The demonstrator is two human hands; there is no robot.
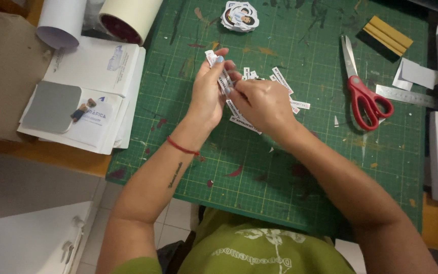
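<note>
Label strips (224,76) sit pinched in the left hand (206,96) mid-mat (300,167); right hand (264,104) fingertips close on one, presumably peeling it.

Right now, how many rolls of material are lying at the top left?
2. A white roll lies at the far top-left corner, and a cream roll with a dark red core sits just right of it, beside the green cutting mat. Others may lie out of view.
</note>
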